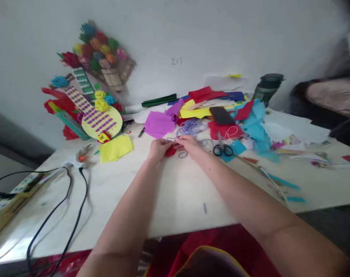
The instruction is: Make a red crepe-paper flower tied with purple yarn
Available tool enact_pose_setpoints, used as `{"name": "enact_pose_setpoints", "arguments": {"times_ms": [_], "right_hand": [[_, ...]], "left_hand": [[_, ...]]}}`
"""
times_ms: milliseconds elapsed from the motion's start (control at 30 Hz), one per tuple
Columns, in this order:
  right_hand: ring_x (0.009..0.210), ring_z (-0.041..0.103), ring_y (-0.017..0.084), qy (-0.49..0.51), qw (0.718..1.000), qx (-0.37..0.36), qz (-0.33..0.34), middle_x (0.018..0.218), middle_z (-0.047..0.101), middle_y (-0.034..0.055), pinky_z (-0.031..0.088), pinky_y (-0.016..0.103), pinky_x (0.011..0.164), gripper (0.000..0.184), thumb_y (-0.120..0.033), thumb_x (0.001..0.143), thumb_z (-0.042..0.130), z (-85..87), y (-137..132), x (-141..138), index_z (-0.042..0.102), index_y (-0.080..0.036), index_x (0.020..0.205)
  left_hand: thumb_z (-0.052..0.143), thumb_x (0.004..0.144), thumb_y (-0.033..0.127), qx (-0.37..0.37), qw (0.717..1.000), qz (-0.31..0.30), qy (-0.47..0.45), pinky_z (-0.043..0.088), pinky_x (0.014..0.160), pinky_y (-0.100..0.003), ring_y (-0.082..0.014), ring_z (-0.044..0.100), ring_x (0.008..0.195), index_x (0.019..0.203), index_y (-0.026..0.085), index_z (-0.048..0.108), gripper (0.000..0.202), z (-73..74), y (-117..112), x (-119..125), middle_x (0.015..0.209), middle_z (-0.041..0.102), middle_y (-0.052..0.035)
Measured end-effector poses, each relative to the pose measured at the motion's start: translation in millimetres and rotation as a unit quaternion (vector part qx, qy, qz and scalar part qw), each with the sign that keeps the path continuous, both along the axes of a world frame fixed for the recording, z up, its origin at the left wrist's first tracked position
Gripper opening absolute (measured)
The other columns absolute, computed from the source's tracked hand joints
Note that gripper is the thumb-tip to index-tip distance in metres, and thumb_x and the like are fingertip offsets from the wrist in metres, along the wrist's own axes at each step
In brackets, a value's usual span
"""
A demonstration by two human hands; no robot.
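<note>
My left hand [158,149] is closed in a pinch on a small piece of red crepe paper [170,151] just above the table. Beside it, my right hand [189,144] has its fingers pinched together at the red piece, where a thin strand of lavender yarn shows. The exact hold is partly hidden by the fingers. Right behind the hands lies a loose tangle of lavender yarn [193,126]. Scissors with black handles [222,149] rest to the right of my right hand. A sheet of purple crepe paper [160,124] lies beyond my left hand.
Yellow crepe paper [116,148] and a power strip with black cables [82,161] lie on the left. Paper flower crafts [101,121] lean on the wall. A phone [221,115], blue crepe paper [254,125], a dark bottle [267,89] and a thin stick [250,163] are right.
</note>
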State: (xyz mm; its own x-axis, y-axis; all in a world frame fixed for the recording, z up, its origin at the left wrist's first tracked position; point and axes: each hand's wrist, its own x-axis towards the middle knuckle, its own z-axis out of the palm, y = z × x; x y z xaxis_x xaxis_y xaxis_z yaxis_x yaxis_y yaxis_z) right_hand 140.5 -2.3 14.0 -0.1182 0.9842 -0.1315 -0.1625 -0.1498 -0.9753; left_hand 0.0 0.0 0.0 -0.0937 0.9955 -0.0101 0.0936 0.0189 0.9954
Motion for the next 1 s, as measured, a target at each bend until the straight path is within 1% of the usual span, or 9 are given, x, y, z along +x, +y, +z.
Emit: {"name": "enact_pose_setpoints", "arguments": {"times_ms": [167, 300, 433, 533, 667, 733, 833, 900, 1000], "right_hand": [[0.045, 0.056, 0.004, -0.007, 1.000, 0.016, 0.009, 0.056, 0.063, -0.0026, 0.044, 0.013, 0.045, 0.017, -0.014, 0.082, 0.055, -7.6, 5.0, -1.3, 0.057, -0.014, 0.064], [0.045, 0.056, 0.005, -0.028, 0.999, 0.026, 0.013, 0.057, 0.062, -0.0025, 0.044, 0.015, 0.045, 0.017, -0.016, 0.080, 0.057, -9.1, 7.1, -0.2, 0.057, -0.015, 0.063], [0.044, 0.055, 0.006, -0.048, 0.998, 0.029, 0.018, 0.058, 0.063, -0.0017, 0.044, 0.017, 0.045, 0.019, -0.015, 0.080, 0.056, -7.3, 7.9, 0.7, 0.057, -0.014, 0.062], [0.044, 0.054, 0.005, -0.059, 0.998, 0.022, 0.032, 0.058, 0.063, -0.0017, 0.044, 0.017, 0.046, 0.017, -0.015, 0.080, 0.056, -4.6, 7.5, 2.0, 0.059, -0.014, 0.063], [0.045, 0.054, 0.006, -0.082, 0.995, 0.034, 0.044, 0.054, 0.062, -0.0023, 0.044, 0.017, 0.048, 0.011, -0.011, 0.075, 0.060, -3.7, 7.6, 4.4, 0.061, -0.014, 0.065], [0.046, 0.056, 0.006, -0.091, 0.994, 0.041, 0.048, 0.053, 0.061, -0.0029, 0.045, 0.017, 0.049, 0.009, -0.007, 0.071, 0.062, -5.7, 8.6, 4.8, 0.062, -0.014, 0.066], [0.048, 0.057, 0.007, -0.093, 0.993, 0.056, 0.054, 0.058, 0.063, -0.0030, 0.047, 0.019, 0.051, 0.012, -0.005, 0.066, 0.065, -11.8, 12.8, 3.8, 0.064, -0.015, 0.070], [0.049, 0.057, 0.008, -0.112, 0.989, 0.087, 0.052, 0.059, 0.063, -0.0030, 0.048, 0.021, 0.053, 0.012, -0.006, 0.063, 0.068, -17.2, 17.1, 2.6, 0.064, -0.016, 0.069], [0.048, 0.055, 0.009, -0.172, 0.976, 0.130, 0.043, 0.052, 0.059, -0.0037, 0.046, 0.022, 0.052, 0.009, -0.014, 0.061, 0.073, -23.0, 22.5, 1.5, 0.064, -0.017, 0.063]], "left_hand": [[0.072, 0.055, 0.030, -0.006, 0.999, -0.016, -0.047, 0.040, 0.046, -0.022, -0.0102, 0.052, 0.045, 0.065, 0.013, 0.060, 0.024, 0.4, 0.3, 2.2, 0.054, 0.062, -0.0004], [0.071, 0.061, 0.032, -0.003, 0.998, -0.002, -0.060, 0.042, 0.046, -0.022, -0.0113, 0.055, 0.045, 0.067, 0.015, 0.055, 0.025, 0.6, 1.2, 6.2, 0.055, 0.062, -0.0003], [0.069, 0.066, 0.035, -0.002, 0.999, 0.007, -0.038, 0.042, 0.043, -0.021, -0.0112, 0.055, 0.043, 0.071, 0.016, 0.052, 0.026, 2.5, 1.2, 9.1, 0.058, 0.062, -0.0003], [0.067, 0.069, 0.037, 0.012, 0.999, -0.015, -0.027, 0.042, 0.042, -0.021, -0.0109, 0.056, 0.044, 0.075, 0.017, 0.051, 0.027, 4.0, 0.4, 9.2, 0.065, 0.063, -0.0005], [0.065, 0.071, 0.038, 0.057, 0.997, -0.042, -0.016, 0.044, 0.043, -0.022, -0.0107, 0.056, 0.046, 0.079, 0.017, 0.052, 0.026, 3.0, -0.2, 7.1, 0.069, 0.061, 0.0009], [0.063, 0.073, 0.038, 0.067, 0.997, -0.045, -0.004, 0.044, 0.043, -0.021, -0.0104, 0.056, 0.046, 0.080, 0.017, 0.052, 0.025, 2.1, 0.1, 5.8, 0.068, 0.059, 0.0018], [0.063, 0.073, 0.039, 0.072, 0.996, -0.052, 0.011, 0.044, 0.043, -0.021, -0.0104, 0.056, 0.047, 0.081, 0.017, 0.052, 0.025, 1.6, 1.1, 4.7, 0.067, 0.057, 0.0023], [0.064, 0.072, 0.039, 0.081, 0.995, -0.059, 0.024, 0.044, 0.045, -0.021, -0.0103, 0.056, 0.049, 0.081, 0.017, 0.055, 0.026, 1.9, 1.9, 5.1, 0.067, 0.059, 0.0014], [0.065, 0.070, 0.039, 0.097, 0.992, -0.073, 0.046, 0.045, 0.050, -0.021, -0.0099, 0.056, 0.052, 0.080, 0.015, 0.058, 0.027, 4.5, 1.6, 7.1, 0.065, 0.060, -0.0001]]}}
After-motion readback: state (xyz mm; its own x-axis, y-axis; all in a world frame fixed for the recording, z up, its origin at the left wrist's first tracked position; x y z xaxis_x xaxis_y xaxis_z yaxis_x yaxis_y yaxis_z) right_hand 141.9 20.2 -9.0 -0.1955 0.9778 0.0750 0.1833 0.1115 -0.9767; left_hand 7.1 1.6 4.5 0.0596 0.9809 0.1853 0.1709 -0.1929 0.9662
